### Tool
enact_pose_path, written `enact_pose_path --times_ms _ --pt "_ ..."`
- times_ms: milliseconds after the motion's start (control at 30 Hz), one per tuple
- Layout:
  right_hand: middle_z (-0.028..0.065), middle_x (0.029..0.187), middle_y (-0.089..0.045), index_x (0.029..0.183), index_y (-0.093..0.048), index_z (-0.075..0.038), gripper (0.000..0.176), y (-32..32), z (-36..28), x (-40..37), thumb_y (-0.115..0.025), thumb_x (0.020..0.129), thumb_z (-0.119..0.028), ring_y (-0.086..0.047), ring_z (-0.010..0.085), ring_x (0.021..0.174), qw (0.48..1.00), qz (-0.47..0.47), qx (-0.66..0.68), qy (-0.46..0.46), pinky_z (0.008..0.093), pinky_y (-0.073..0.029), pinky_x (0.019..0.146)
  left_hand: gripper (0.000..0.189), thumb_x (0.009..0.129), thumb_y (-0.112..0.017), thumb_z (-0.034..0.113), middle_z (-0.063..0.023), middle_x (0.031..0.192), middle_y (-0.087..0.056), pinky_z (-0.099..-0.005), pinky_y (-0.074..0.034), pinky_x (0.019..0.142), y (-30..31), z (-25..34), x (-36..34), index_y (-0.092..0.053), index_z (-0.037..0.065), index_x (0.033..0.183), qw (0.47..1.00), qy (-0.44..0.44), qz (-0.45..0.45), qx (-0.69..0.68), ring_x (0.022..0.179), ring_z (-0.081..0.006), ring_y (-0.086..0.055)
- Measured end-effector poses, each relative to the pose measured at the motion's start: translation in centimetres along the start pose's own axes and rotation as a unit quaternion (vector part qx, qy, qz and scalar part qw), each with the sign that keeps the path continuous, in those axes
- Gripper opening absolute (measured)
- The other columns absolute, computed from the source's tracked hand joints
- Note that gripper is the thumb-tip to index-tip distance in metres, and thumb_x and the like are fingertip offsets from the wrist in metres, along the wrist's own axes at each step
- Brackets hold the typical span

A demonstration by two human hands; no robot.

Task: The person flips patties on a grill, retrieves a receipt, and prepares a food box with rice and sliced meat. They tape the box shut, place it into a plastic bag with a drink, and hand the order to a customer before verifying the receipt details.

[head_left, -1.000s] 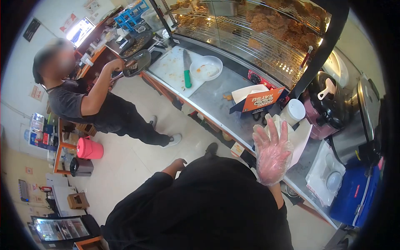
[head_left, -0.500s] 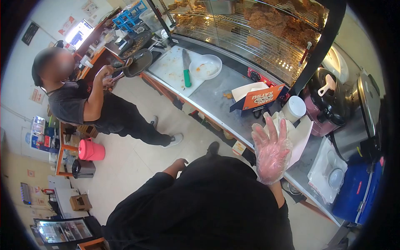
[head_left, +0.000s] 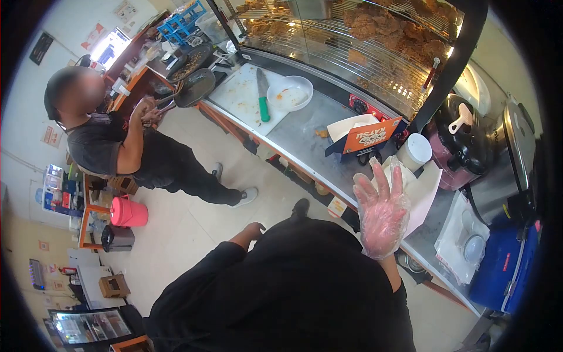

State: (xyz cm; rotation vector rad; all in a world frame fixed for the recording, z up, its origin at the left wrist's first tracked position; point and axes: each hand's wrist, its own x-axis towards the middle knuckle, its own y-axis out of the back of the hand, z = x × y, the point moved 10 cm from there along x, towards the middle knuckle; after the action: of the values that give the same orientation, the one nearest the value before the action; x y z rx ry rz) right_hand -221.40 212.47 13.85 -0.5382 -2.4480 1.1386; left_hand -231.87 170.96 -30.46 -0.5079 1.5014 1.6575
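Observation:
My right hand (head_left: 382, 217), in a clear plastic glove, is raised with its fingers spread at the counter's front edge; it holds nothing. Right behind it stands a white-sided carton (head_left: 423, 202). An orange and blue box (head_left: 370, 138) with an open flap lies just beyond, beside a white tub (head_left: 415, 151). My left hand (head_left: 254, 231) hangs low by my body, bare and partly in view, its fingers loosely bent; whether they close on anything is hidden. Farther left, a green-handled knife (head_left: 264, 109) lies on a white cutting board (head_left: 237, 97), next to a white bowl (head_left: 290, 94).
A co-worker (head_left: 105, 135) in dark clothes stands at the left, holding a dark pan (head_left: 195, 88). A glass display case (head_left: 352, 53) with fried food rises behind the counter. At the right are a rice cooker (head_left: 460, 141) and a blue cooler (head_left: 501, 264).
The co-worker's pan has tilted and shifted slightly, and their hands have moved a little. Both my hands stay almost where they were.

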Motion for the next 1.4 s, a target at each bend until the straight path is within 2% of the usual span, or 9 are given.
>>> enact_pose_path --times_ms 367,467,567,633,733,933,1133,1300,1400 --pt "0.0245 0.146 -0.024 0.147 -0.012 -0.009 0.1 0.0 0.2 0.4 -0.066 0.077 -0.056 -0.046 0.0365 0.122 1.0 -0.01 0.007 0.0 0.0445 -0.04 0.102 0.048 0.085 -0.06 0.042 -0.0104 0.118 -0.061 -0.0375 -0.044 0.093 2.7 9.2 -7.9 -0.058 0.014 0.124 0.914 0.036 -0.234 -0.331 0.108 -0.0249 -0.058" --pt "0.0245 0.146 -0.024 0.147 -0.012 -0.009 0.1 0.1 0.4 0.5 -0.066 0.077 -0.056 -0.046 0.0369 0.122 1.0 -0.009 0.009 -0.001 0.0449 -0.04 0.103 0.048 0.088 -0.056 0.043 -0.0093 0.119 -0.061 -0.0375 -0.043 0.094 6.0 12.2 -9.1 -0.056 0.014 0.127 0.92 -0.03 -0.232 -0.315 0.108 -0.0236 -0.057" --pt "0.025 0.145 -0.026 0.147 -0.013 -0.006 0.099 0.1 0.2 0.5 -0.066 0.078 -0.054 -0.046 0.0364 0.122 1.0 -0.007 0.012 0.006 0.0433 -0.038 0.103 0.049 0.096 -0.043 0.044 -0.0089 0.112 -0.061 -0.0358 -0.042 0.093 12.4 17.5 -10.3 -0.055 0.007 0.125 0.939 -0.219 -0.161 -0.212 0.108 -0.0179 -0.057" --pt "0.0252 0.145 -0.027 0.146 -0.013 -0.005 0.099 0.2 -0.1 0.5 -0.066 0.078 -0.054 -0.046 0.0361 0.122 1.0 -0.006 0.01 0.01 0.0424 -0.037 0.103 0.033 0.095 -0.052 0.033 -0.0076 0.09 -0.066 -0.031 -0.046 0.087 20.0 23.5 -14.7 -0.062 0.002 0.102 0.905 -0.239 -0.08 -0.344 0.078 -0.0158 -0.065" --pt "0.0253 0.145 -0.028 0.146 -0.013 -0.005 0.1 0.1 -0.3 0.6 -0.067 0.077 -0.054 -0.046 0.0368 0.121 1.0 -0.005 0.005 0.01 0.0427 -0.037 0.103 0.024 0.094 -0.053 0.022 -0.0073 0.077 -0.066 -0.0411 -0.045 0.091 27.8 30.8 -21.5 -0.063 0.0 0.094 0.794 -0.413 -0.052 -0.442 0.073 -0.0186 -0.064" --pt "0.0253 0.146 -0.026 0.147 -0.017 -0.01 0.098 0.2 0.5 0.6 -0.066 0.076 -0.056 -0.046 0.0394 0.121 1.0 -0.004 -0.009 -0.007 0.0465 -0.04 0.101 0.021 0.092 -0.052 0.013 -0.0076 0.059 -0.053 -0.0374 -0.048 0.06 33.8 40.5 -44.5 -0.065 -0.003 0.089 0.506 -0.82 -0.027 -0.266 0.048 -0.0186 -0.048" --pt "0.0255 0.145 -0.026 0.146 -0.017 -0.01 0.096 0.1 0.7 0.7 -0.066 0.077 -0.055 -0.046 0.0414 0.121 1.0 -0.002 -0.009 -0.019 0.0481 -0.04 0.101 0.021 0.089 -0.051 0.006 -0.0073 0.059 -0.052 -0.0294 -0.037 0.038 33.8 40.6 -49.8 -0.06 -0.012 0.093 0.371 -0.869 -0.112 -0.306 0.046 -0.0196 -0.052" --pt "0.0274 0.146 -0.024 0.147 -0.013 -0.006 0.095 0.3 1.9 0.9 -0.065 0.08 -0.05 -0.046 0.0408 0.121 0.999 -0.006 0.014 -0.03 0.0455 -0.039 0.101 0.026 0.091 -0.05 0.01 -0.0091 0.06 -0.054 -0.03 -0.036 0.038 34.0 39.3 -49.9 -0.061 -0.012 0.101 0.285 -0.871 -0.228 -0.33 0.046 -0.0198 -0.052" --pt "0.0256 0.146 -0.026 0.147 -0.012 -0.006 0.095 -0.1 3.1 1.3 -0.062 0.081 -0.053 -0.047 0.0374 0.121 0.999 -0.016 -0.007 -0.042 0.0434 -0.039 0.1 0.016 0.089 -0.056 0.011 -0.0061 0.057 -0.05 -0.0301 -0.044 0.051 36.6 39.6 -47.9 -0.065 -0.001 0.086 0.385 -0.82 -0.248 -0.344 0.049 -0.0189 -0.048"
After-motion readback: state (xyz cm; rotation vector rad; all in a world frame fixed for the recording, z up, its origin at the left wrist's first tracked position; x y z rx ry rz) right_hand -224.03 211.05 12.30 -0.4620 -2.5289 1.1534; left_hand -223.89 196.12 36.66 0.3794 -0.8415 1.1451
